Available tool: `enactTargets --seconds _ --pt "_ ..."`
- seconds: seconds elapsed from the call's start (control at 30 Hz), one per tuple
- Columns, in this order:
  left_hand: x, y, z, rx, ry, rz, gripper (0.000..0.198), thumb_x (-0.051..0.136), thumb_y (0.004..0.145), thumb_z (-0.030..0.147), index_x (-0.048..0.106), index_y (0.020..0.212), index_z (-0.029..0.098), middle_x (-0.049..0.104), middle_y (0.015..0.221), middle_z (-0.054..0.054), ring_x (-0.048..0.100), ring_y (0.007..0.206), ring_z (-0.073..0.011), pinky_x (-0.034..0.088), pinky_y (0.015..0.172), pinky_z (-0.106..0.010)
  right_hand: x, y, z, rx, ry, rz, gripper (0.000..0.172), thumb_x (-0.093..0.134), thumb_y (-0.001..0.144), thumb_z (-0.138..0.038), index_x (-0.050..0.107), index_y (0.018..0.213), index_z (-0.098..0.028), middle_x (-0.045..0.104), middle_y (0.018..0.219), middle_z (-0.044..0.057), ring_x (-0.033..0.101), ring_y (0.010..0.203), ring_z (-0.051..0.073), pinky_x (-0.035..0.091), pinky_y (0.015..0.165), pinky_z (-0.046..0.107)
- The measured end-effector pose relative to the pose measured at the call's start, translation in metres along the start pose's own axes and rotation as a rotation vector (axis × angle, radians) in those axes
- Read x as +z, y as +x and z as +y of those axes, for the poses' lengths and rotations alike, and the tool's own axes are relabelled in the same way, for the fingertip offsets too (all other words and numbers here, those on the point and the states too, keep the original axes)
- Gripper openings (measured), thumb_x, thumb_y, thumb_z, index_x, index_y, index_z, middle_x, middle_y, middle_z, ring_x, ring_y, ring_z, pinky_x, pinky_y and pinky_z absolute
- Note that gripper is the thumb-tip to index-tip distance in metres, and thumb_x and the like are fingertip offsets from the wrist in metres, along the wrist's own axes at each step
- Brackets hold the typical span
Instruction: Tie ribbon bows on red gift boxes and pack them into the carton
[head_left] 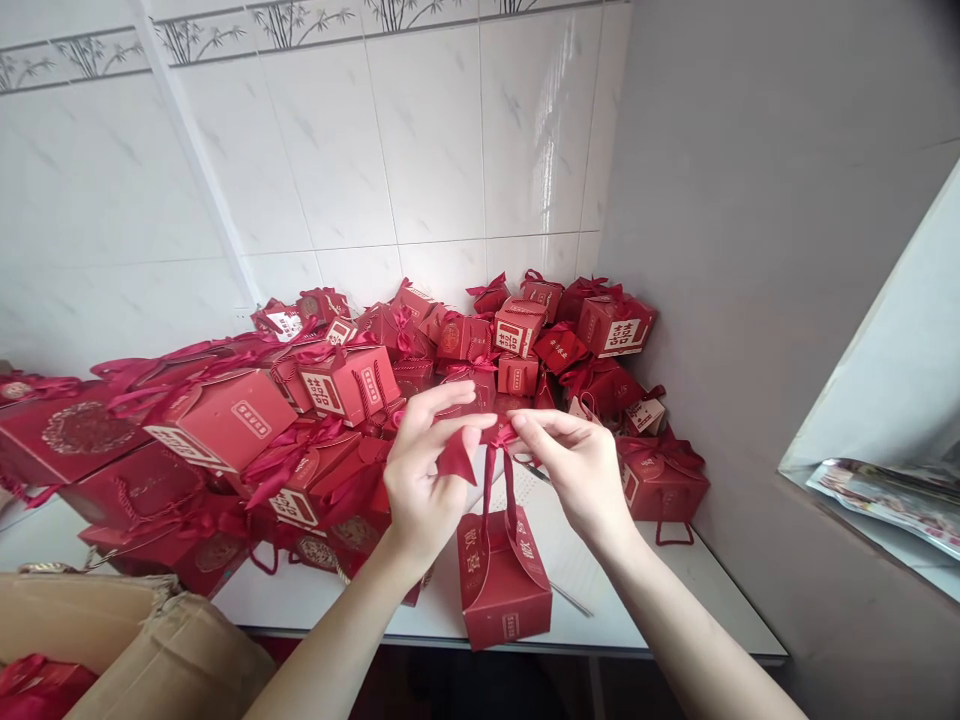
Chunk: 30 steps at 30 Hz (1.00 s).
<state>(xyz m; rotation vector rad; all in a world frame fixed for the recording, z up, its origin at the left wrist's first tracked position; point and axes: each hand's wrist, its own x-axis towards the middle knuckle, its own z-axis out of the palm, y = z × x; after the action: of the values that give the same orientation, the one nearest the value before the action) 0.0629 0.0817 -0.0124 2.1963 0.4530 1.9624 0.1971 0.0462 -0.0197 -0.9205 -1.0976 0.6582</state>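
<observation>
1. Apparently the work is midway: the red satin ribbon (488, 485) rises in two strands from the small red gift box (506, 600) and meets in a gathered crossing above its peaked top.
2. What looks done is the closing of the box, its curved flaps drawn up together; what looks left is the ribbon's finish, since no complete bow shows there.
3. That box, the landmark here, is at the front edge of the white table (705, 600) (whether it rests there or hangs slightly, I cannot tell).
4. Above the box and to its left, the left hand (429, 465) is partly curled, seemingly pinching a ribbon tail by the thumb, index finger stretched toward the crossing.
5. Above the box and to its right, the right hand (581, 465) is nearly closed, thumb and forefinger nipping the ribbon at the crossing.
6. Behind and left of the box are heaped red wedding boxes (345, 385), many wearing ribbons; farther left and nearer is a cardboard carton (172, 655).
</observation>
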Motion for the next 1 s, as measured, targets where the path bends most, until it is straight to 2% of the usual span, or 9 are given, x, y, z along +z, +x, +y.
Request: enactTargets --seconds 0.07,0.17,0.23,0.37,0.47,0.67,0.77,0.87,1.0 --pt "-0.002 -0.008 -0.001 -0.057 0.090 0.084 0.021 0.050 0.089 0.020 0.070 0.092 0.022 0.061 0.108 -0.005 0.060 0.100 -0.0173 0.052 0.084 -0.030 -0.001 -0.002 0.001 -0.015 -0.026 0.055 0.029 0.070 0.071 -0.043 0.071 0.080 -0.016 0.072 0.069 0.005 0.067 0.061 0.018 0.057 0.065 0.032" --pt "-0.011 -0.024 -0.004 -0.127 0.165 0.122 0.021 0.052 0.088 0.017 0.069 0.098 0.023 0.061 0.107 -0.004 0.061 0.097 -0.0157 0.054 0.079 -0.026 -0.010 -0.010 0.003 -0.063 -0.139 0.176 0.022 0.069 0.072 -0.038 0.069 0.081 -0.017 0.069 0.065 0.003 0.066 0.060 0.017 0.056 0.061 0.029" --pt "-0.022 -0.037 -0.006 -0.147 0.212 0.131 0.021 0.054 0.086 0.014 0.069 0.099 0.022 0.061 0.106 -0.004 0.064 0.083 -0.0127 0.054 0.070 -0.024 -0.019 -0.017 0.007 -0.086 -0.215 0.258 0.021 0.069 0.073 -0.036 0.069 0.083 -0.019 0.068 0.065 0.002 0.066 0.061 0.016 0.055 0.058 0.027" --pt "-0.049 -0.064 -0.007 -0.247 0.276 0.086 0.021 0.054 0.085 0.015 0.068 0.100 0.021 0.064 0.105 -0.004 0.057 0.050 -0.0052 0.048 0.044 -0.020 -0.044 -0.029 0.019 -0.103 -0.323 0.368 0.021 0.070 0.072 -0.035 0.067 0.086 -0.019 0.067 0.071 0.003 0.065 0.064 0.016 0.055 0.058 0.027" --pt "-0.071 -0.084 -0.006 -0.336 0.364 0.011 0.024 0.053 0.086 0.016 0.067 0.105 0.021 0.070 0.100 -0.003 0.060 0.050 -0.0072 0.048 0.045 -0.021 -0.063 -0.034 0.028 -0.087 -0.409 0.426 0.019 0.069 0.073 -0.034 0.066 0.083 -0.019 0.067 0.072 0.003 0.063 0.063 0.015 0.054 0.061 0.029" --pt "-0.105 -0.115 -0.002 -0.082 0.755 0.021 0.028 0.062 0.080 0.011 0.069 0.104 0.023 0.075 0.086 -0.001 0.066 0.056 -0.0120 0.046 0.057 -0.024 -0.088 -0.042 0.046 0.004 -0.517 0.515 0.019 0.069 0.071 -0.036 0.066 0.078 -0.018 0.065 0.068 0.002 0.061 0.060 0.015 0.052 0.058 0.028" --pt "-0.106 -0.121 -0.007 -0.009 0.743 0.028 0.029 0.060 0.080 0.008 0.069 0.104 0.021 0.075 0.088 -0.002 0.068 0.063 -0.0137 0.048 0.061 -0.024 -0.093 -0.046 0.053 0.033 -0.539 0.528 0.020 0.069 0.070 -0.036 0.067 0.077 -0.018 0.065 0.067 0.002 0.062 0.061 0.016 0.052 0.062 0.029" --pt "-0.098 -0.123 -0.019 0.052 0.617 0.050 0.025 0.057 0.080 0.005 0.068 0.098 0.017 0.074 0.091 -0.005 0.070 0.069 -0.0146 0.051 0.061 -0.023 -0.098 -0.048 0.059 0.052 -0.560 0.542 0.022 0.068 0.069 -0.037 0.067 0.077 -0.017 0.065 0.066 0.002 0.062 0.060 0.016 0.053 0.063 0.030" --pt "-0.083 -0.128 -0.029 0.021 0.538 0.062 0.016 0.056 0.080 0.007 0.068 0.087 0.015 0.072 0.087 -0.007 0.068 0.072 -0.0150 0.054 0.065 -0.024 -0.106 -0.052 0.065 0.114 -0.542 0.568 0.025 0.069 0.068 -0.040 0.066 0.079 -0.018 0.066 0.067 0.003 0.063 0.062 0.018 0.052 0.058 0.029"
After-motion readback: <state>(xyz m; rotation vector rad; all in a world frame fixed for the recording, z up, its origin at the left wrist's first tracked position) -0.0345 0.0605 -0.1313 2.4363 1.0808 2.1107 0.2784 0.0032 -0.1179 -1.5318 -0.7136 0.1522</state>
